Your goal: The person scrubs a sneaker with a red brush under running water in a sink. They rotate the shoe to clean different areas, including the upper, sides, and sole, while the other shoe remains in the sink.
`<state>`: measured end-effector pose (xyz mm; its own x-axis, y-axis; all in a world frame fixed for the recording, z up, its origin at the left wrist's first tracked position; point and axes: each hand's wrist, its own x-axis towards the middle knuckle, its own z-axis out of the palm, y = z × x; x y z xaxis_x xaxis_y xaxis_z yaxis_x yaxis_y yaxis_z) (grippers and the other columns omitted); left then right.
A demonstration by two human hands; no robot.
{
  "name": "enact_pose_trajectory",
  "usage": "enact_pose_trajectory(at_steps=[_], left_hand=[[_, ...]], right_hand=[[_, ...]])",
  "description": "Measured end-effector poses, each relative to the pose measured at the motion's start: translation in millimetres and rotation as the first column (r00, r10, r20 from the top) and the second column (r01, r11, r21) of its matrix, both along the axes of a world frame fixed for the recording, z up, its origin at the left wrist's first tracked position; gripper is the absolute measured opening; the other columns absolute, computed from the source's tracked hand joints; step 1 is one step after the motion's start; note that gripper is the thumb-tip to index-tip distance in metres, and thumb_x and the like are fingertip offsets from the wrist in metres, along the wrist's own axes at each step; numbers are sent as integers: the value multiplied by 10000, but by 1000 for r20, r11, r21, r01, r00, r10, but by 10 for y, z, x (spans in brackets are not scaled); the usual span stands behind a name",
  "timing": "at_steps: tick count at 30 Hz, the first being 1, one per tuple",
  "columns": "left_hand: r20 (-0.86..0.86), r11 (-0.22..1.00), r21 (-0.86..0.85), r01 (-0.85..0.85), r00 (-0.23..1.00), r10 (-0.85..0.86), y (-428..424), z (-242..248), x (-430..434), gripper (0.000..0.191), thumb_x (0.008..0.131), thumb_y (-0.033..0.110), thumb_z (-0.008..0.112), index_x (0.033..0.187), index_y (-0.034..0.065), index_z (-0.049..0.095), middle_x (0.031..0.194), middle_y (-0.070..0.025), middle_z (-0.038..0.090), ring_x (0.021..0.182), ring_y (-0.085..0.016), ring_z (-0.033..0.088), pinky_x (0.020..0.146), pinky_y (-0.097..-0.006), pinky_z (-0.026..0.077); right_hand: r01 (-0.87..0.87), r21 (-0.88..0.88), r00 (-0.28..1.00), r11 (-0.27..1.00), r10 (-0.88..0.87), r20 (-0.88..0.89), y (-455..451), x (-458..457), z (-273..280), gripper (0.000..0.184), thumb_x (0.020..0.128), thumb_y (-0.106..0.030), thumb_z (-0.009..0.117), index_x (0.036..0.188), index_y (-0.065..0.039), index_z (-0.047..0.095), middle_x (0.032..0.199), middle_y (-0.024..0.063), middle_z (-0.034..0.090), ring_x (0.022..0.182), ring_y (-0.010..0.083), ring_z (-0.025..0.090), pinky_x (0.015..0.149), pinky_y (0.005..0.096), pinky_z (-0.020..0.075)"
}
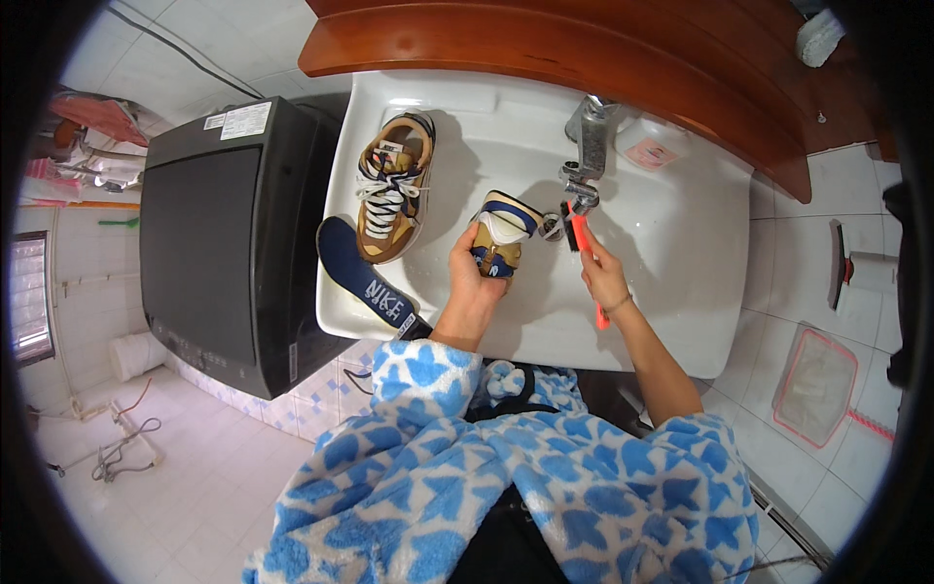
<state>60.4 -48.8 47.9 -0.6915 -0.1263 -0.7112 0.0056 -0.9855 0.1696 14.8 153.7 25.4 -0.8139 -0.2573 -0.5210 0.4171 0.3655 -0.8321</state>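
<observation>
My left hand (473,274) grips a tan, navy and white sneaker (507,226) over the basin of a white ceramic sink (675,285). Its heel end faces me. In my right hand (606,274) is an orange-handled scrub brush (578,226), with its dark bristles turned toward the sneaker and a gap between them. The brush head is under the spout of a chrome faucet (586,146), where a stream of water seems to run. The matching laced sneaker (390,190) rests at the sink's left side. A navy insole (357,270) with white lettering lies across the left rim.
A dark top-loading washing machine (201,255) stands left of the sink. Behind the faucet sits a white bottle (653,142) with a pink label. A brown wooden ledge (554,44) overhangs the sink's back. At right, a pink-rimmed net (816,387) and a squeegee (843,266) are against the tiles.
</observation>
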Motion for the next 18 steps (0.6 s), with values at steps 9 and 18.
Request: enact_pose_trajectory(at_steps=[9,18], left_hand=[[7,998,55,40,999,-40,46,-23,-39,273,884,239,452,1043,42,552,985,-104,613,884,-248,601,753,-391,497],[38,998,42,-46,998,44,-68,-43,-48,288,869,226,479,1077,34,528,1020,-115,597,902,-274,598,754,-407,503]], right_hand=[[-266,736,320,623,777,-542,-370,136,891,586,743,-22,509,1265,-283,470,622,95,553,526,280,558,471,371,457],[-302,802,346,515,844,-411,78,-22,1237,570,741,-74,499,1281,-250,454,576,92,533,479,266,542,446,372,439]])
